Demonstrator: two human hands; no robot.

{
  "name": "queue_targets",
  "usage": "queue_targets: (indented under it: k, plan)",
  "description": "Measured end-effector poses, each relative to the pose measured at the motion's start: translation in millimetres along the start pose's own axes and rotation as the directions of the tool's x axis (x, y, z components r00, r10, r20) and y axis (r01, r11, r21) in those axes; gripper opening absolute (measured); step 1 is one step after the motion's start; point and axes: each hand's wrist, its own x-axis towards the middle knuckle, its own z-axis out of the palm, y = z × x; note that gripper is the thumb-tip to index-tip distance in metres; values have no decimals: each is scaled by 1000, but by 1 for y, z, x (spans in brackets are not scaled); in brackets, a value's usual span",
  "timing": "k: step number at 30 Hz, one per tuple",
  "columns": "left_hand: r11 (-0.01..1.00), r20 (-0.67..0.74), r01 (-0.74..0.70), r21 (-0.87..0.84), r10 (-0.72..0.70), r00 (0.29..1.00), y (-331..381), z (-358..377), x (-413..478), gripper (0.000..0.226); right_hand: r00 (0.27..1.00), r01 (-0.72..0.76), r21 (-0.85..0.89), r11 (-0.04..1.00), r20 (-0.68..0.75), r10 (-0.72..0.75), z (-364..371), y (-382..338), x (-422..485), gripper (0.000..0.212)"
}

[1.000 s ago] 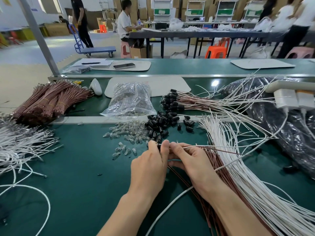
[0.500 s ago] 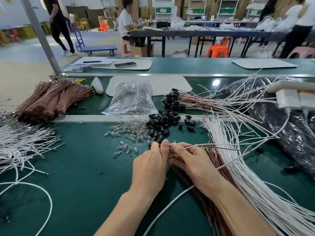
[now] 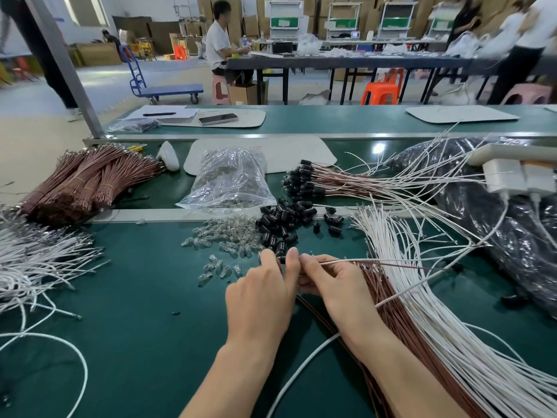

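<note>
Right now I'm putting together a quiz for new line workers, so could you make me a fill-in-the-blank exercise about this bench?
1. The loose black caps lie just to the ___ of the clear bulbs.
2. The right hand pinches two thin wires, one brown and one ___, while the left hand pinches a single cap.
3. The flat trolley on the floor behind is ___.
Missing words: right; white; blue.
</note>
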Motion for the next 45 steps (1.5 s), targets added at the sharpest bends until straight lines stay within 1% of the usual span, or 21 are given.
queue_targets:
  k: [3,5,8,10,13,17,25,27,29,31,33,35,37,40,42,43,45]
  plan:
    - [999,6,-2,44,2,1000,-1,1,0,58,999,10,-40,999,38,-8,1,1,-1,22]
    - [999,17,22,50,-23,1000,-2,4,1,64,998,5,-41,999,69,-3,0,1,-2,21]
    - [996,28,20,90,-22,999,-3,6,3,75,996,13,-40,999,88,-9,0,1,-2,21]
    - [997,45,28,73,-31,998,-2,5,3,77,996,20,-44,999,88,-16,0,1,-2,21]
    - [998,39,55,33,-56,998,-2,3,3,74,997,19,-46,999,78,-15,-1,2,-2,22]
    - [998,39,43,50,-45,998,-1,2,3,66,997,2,-18,1000,79,0,0,1,-1,22]
    - [996,52,35,83,-40,998,-2,1,2,66,994,-11,-12,1000,107,13,-1,-6,-5,22]
    - [997,53,58,44,-61,997,-2,-1,1,67,994,-14,-2,1000,110,14,-1,-7,-7,21]
    - [988,18,101,-119,-99,995,-1,-2,0,61,991,-16,8,1000,134,15,-1,-8,-8,18]
    - [942,-32,120,-314,-137,990,-2,-3,0,49,988,-15,23,1000,153,11,-1,-9,-8,17]
    - [884,-94,113,-454,-174,980,-4,-5,0,39,992,-14,88,996,124,3,-2,-10,-7,16]
    - [771,-107,153,-618,-275,956,-8,-8,3,36,998,-10,197,980,63,-2,-3,-13,-6,18]
    - [612,-70,201,-765,-389,919,-14,-11,7,35,1000,-13,284,959,29,5,-6,-14,-6,20]
    - [360,28,261,-896,-540,841,-26,-15,15,25,1000,-21,329,944,23,15,-11,-15,-7,20]
    - [217,71,249,-944,-603,795,-33,-18,21,20,1000,-2,330,944,3,1,-14,-18,-7,22]
    - [166,83,236,-958,-625,776,-36,-21,23,20,1000,13,321,947,-12,-10,-16,-20,-7,23]
    - [98,96,212,-972,-657,748,-41,-27,27,22,998,51,280,959,-34,-43,-18,-25,-7,24]
